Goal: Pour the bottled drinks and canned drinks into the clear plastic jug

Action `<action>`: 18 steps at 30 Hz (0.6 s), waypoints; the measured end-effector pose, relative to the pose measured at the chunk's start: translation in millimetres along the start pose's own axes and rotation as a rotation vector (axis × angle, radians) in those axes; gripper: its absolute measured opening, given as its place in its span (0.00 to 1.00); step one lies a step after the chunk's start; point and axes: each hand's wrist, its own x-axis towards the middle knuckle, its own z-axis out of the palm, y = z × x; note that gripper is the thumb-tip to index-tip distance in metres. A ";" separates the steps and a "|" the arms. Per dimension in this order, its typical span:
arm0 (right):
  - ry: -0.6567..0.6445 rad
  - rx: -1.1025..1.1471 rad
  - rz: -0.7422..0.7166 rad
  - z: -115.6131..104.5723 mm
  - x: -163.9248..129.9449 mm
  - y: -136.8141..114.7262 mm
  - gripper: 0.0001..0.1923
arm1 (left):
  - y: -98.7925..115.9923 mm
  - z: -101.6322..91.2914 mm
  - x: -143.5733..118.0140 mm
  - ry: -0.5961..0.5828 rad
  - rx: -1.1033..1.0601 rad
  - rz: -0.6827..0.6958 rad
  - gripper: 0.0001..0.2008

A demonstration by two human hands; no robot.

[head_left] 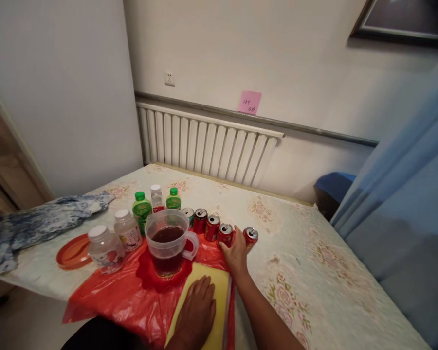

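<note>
Right hand (pixel 237 255) is curling parted fingers around a red cylindrical metal can (pixel 226 234), clamping unclear; a nudge could be toppling the outermost red can (pixel 251 236) beside them; left hand (pixel 199 308) is lying flat, fingers together

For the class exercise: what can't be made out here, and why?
All in the head view:
Rightmost can: lower left side hidden by the right grip.
Yellow book: partly covered by the left grip, cut off by the bottom edge.
Pink note: writing too small to read surely.
Framed picture: cut off by top and right edges.

Head view faces forward, down across table (pixel 332 291).
</note>
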 end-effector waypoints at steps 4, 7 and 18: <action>-0.028 -0.024 0.064 15.9 16.0 -5.7 0.36 | 1.0 0.9 -0.4 -0.004 -0.023 -0.009 0.20; -0.037 -0.015 0.100 19.8 19.1 -6.1 0.35 | 2.8 1.8 -0.7 -0.011 -0.042 -0.025 0.20; -0.013 0.156 0.239 -57.3 5.9 -40.2 0.36 | 2.2 -8.1 1.2 -0.071 -0.458 -0.188 0.18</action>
